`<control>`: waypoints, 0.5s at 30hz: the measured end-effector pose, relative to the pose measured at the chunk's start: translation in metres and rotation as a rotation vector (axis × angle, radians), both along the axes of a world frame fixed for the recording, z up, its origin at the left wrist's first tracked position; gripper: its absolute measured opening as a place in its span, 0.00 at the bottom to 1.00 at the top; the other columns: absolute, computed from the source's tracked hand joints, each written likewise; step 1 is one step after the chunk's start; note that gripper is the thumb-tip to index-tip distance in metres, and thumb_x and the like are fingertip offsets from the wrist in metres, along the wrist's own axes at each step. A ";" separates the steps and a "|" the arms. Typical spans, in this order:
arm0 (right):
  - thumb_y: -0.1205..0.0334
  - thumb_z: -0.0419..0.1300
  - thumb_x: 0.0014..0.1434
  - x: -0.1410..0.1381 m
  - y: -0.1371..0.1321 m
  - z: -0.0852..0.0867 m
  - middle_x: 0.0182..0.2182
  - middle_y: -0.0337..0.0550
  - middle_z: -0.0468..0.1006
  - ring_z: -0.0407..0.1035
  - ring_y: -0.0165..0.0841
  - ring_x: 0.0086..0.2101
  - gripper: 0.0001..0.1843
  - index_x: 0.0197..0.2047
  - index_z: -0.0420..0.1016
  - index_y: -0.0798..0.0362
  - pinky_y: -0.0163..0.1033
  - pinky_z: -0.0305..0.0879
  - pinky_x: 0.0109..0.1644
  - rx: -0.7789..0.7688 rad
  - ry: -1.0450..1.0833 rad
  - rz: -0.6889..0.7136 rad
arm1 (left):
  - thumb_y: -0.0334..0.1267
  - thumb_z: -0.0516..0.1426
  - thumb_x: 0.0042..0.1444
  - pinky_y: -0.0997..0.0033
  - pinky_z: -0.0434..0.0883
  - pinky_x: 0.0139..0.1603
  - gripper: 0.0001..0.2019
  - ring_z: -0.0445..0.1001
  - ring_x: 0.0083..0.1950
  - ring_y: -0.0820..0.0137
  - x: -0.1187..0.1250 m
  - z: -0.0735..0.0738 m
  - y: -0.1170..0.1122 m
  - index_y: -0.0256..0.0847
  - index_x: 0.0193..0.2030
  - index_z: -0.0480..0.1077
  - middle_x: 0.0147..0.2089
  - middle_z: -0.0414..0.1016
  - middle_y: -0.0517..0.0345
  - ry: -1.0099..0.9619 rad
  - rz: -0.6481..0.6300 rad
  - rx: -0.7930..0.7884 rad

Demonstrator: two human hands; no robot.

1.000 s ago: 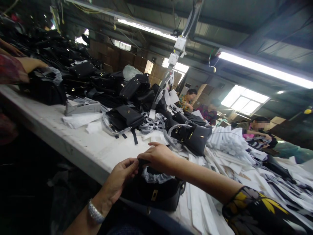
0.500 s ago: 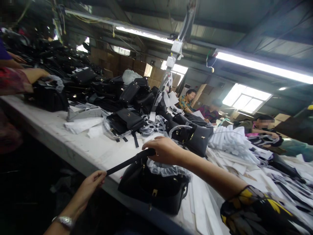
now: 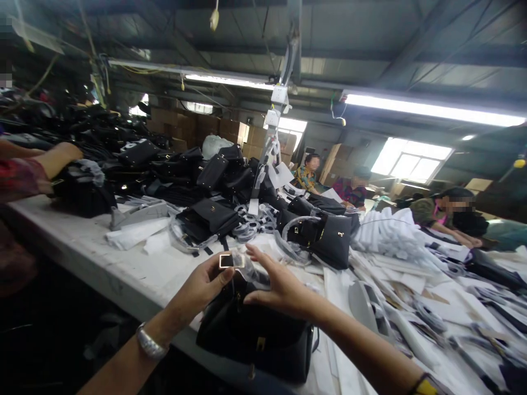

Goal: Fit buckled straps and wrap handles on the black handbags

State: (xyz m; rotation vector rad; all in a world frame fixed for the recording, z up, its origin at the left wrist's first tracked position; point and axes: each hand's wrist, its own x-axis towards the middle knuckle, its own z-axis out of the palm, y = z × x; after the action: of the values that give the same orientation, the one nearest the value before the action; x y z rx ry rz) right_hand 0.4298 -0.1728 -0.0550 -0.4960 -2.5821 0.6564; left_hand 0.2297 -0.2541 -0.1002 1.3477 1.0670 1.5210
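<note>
A black handbag (image 3: 263, 340) with gold hardware stands at the table's near edge, below both hands. My left hand (image 3: 208, 282), with a metal watch at the wrist, pinches a black strap (image 3: 226, 261) just above the bag. The strap has a gold rectangular buckle, and clear plastic film (image 3: 244, 264) lies beside it. My right hand (image 3: 280, 288) is over the top of the bag, thumb and fingers spread apart, close to the film. It partly hides the bag's top and handle.
Another black handbag (image 3: 331, 238) with a wrapped handle stands behind mine, and a flat black bag (image 3: 209, 219) lies left of it. White strips and padding (image 3: 387, 233) cover the right side. Co-workers sit across the table; a co-worker's hand (image 3: 66, 156) holds a bag at left.
The strap was stretched between both hands; now my left hand has come up to the bag's top with the strap end. My right hand has let go and spread its fingers.
</note>
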 end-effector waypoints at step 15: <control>0.73 0.55 0.64 0.020 0.007 0.058 0.48 0.47 0.78 0.72 0.39 0.48 0.19 0.55 0.73 0.49 0.49 0.58 0.62 0.742 0.075 -0.166 | 0.40 0.66 0.54 0.63 0.67 0.58 0.24 0.74 0.55 0.59 0.020 0.007 0.019 0.43 0.58 0.73 0.55 0.78 0.52 0.010 -0.047 0.027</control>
State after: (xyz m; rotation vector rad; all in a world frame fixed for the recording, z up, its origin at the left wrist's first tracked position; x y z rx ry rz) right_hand 0.4498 -0.1657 0.0034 -0.4089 -2.4401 -0.3371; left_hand 0.2492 -0.2351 -0.0930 1.3910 1.0180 1.5005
